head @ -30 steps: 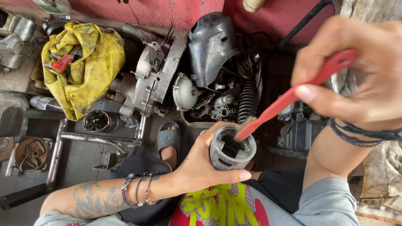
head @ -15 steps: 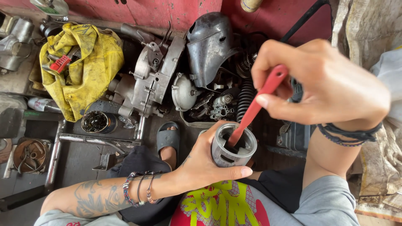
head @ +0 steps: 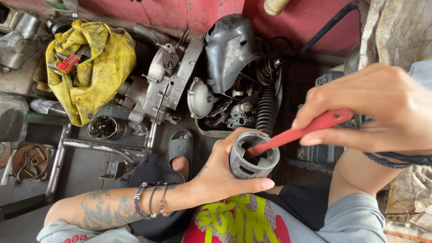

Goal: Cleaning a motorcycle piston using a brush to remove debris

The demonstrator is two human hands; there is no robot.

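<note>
Compared with half a second ago, the right hand (head: 378, 108) sits lower and farther to the right of the view, and the red-handled tool (head: 299, 132) it grips lies much flatter: before it slanted steeply down from the upper right, now its long axis runs closer to level, the handle end up at the right in the fingers, the working end pointing down and left into the open mouth of the metal cylinder (head: 253, 155). The tip itself is hidden in the dark inside of the bore. The right hand is closed around the handle, thumb beneath and fingers over the top. The left hand (head: 225, 173) has hardly shifted; it is wrapped around the cylinder from the left and below, holding it with its open end facing up toward the camera, above the person's lap and just right of a grey sandal (head: 181, 147) on the floor. Beaded bracelets (head: 150, 202) circle the left wrist. Beyond the hands, on the floor, lie a grey engine casing (head: 166, 83), a rounded metal cover (head: 229, 49), a coiled black spring (head: 266, 110), a small round tin of dark grease (head: 104, 127) and a crumpled yellow cloth (head: 92, 67).
</note>
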